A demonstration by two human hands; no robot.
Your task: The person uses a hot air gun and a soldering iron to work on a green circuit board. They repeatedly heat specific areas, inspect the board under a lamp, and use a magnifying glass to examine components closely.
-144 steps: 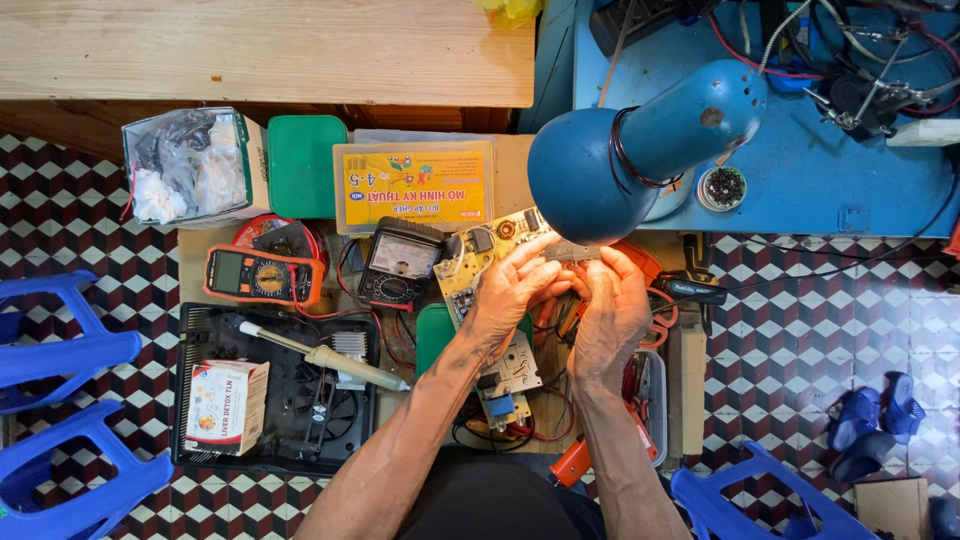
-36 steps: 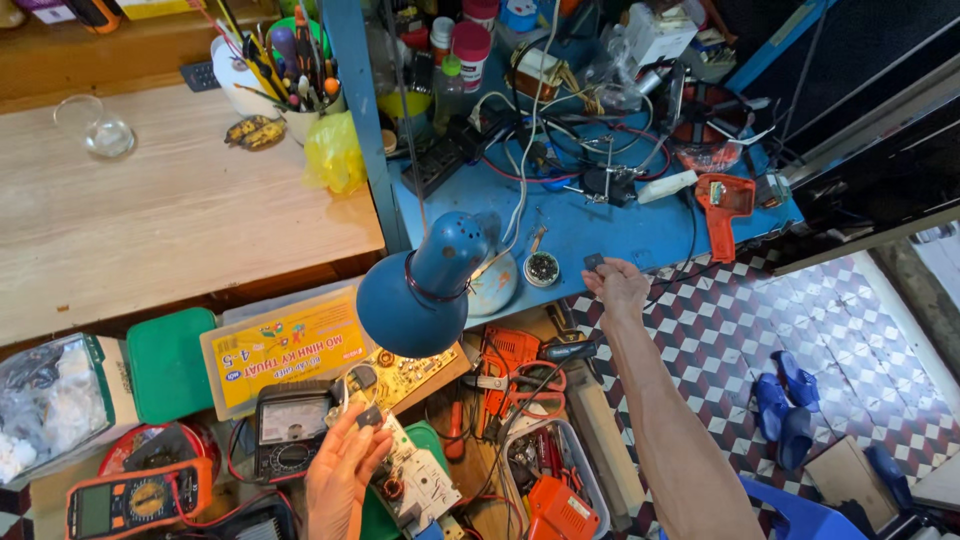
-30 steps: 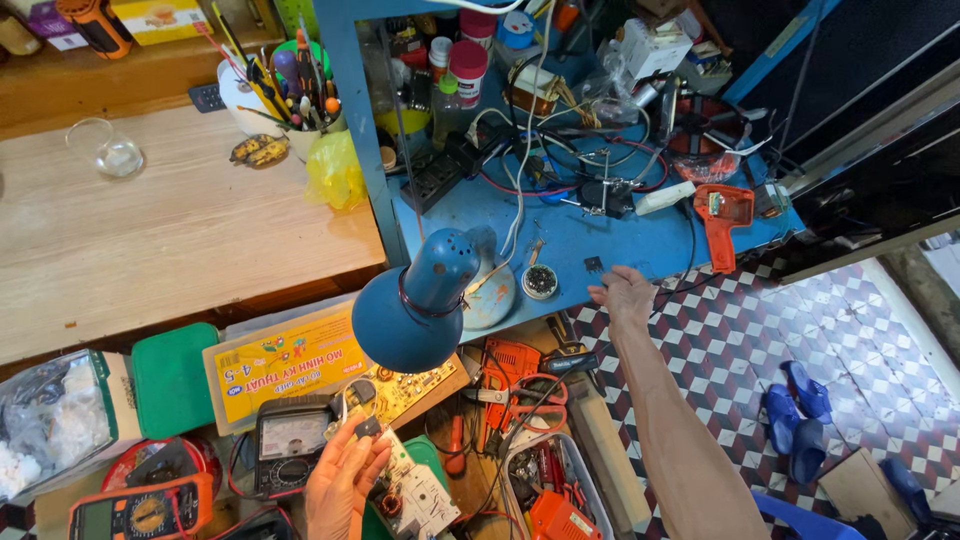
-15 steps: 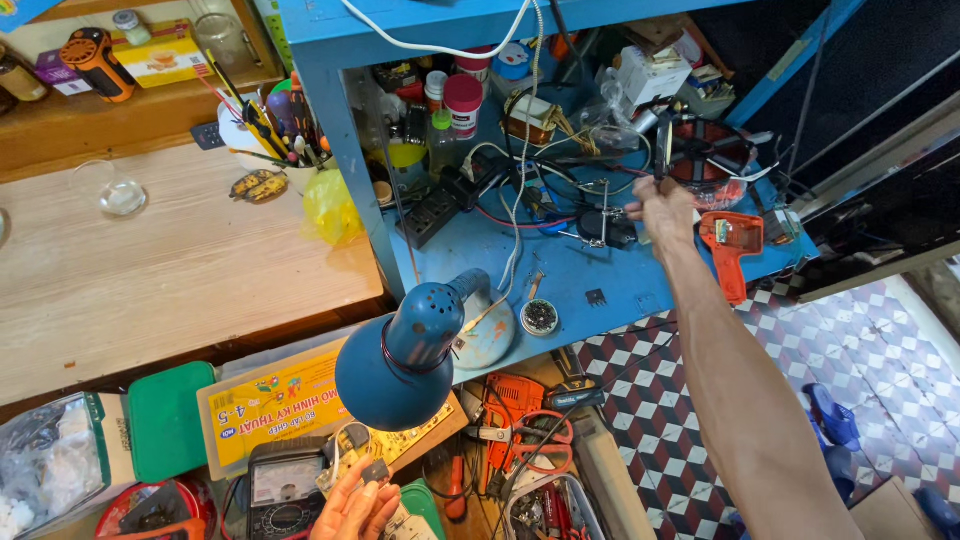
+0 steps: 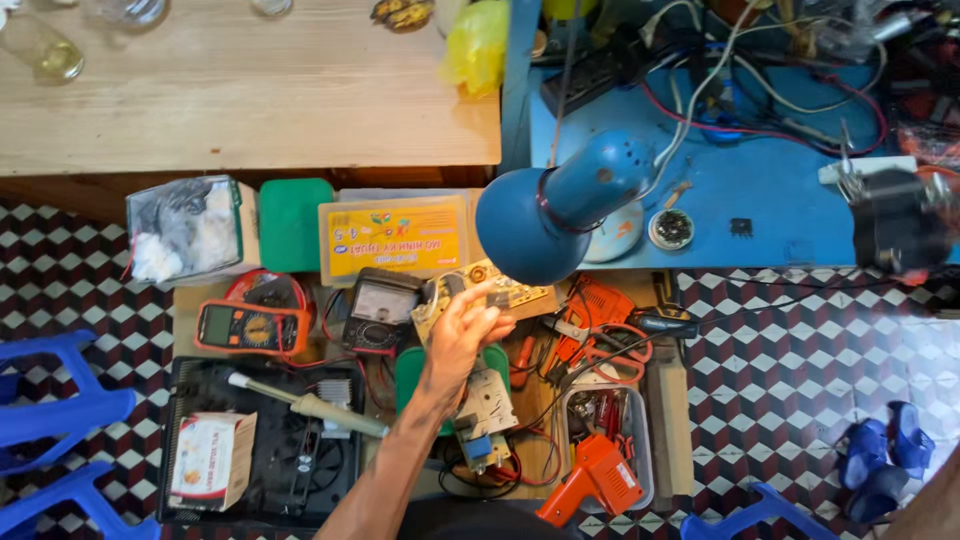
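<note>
My left hand [image 5: 462,335] reaches forward over the low work board and grips a yellowish circuit board [image 5: 492,296] by its near edge, just under the shade of a blue desk lamp [image 5: 545,215]. A black analogue meter [image 5: 378,310] lies just left of the hand. Nearer me, under the wrist, sits another small board with a blue part [image 5: 480,420]. Of my right arm only a strip of forearm [image 5: 930,510] shows at the bottom right corner; the hand itself is out of sight. A blurred black object [image 5: 895,232] hangs at the right edge.
An orange multimeter [image 5: 245,325], a yellow parts box [image 5: 395,238], a green lid [image 5: 295,222], a soldering iron [image 5: 305,405] on a black tray, an orange glue gun [image 5: 600,478] and red pliers [image 5: 600,310] crowd the board. A blue bench [image 5: 770,200] with cables lies beyond it, blue stools [image 5: 60,410] at left.
The view has swung down from the blue shelf to the work board. My right hand, which reached up to the shelf, has left the picture. My left hand stays on the circuit board.
</note>
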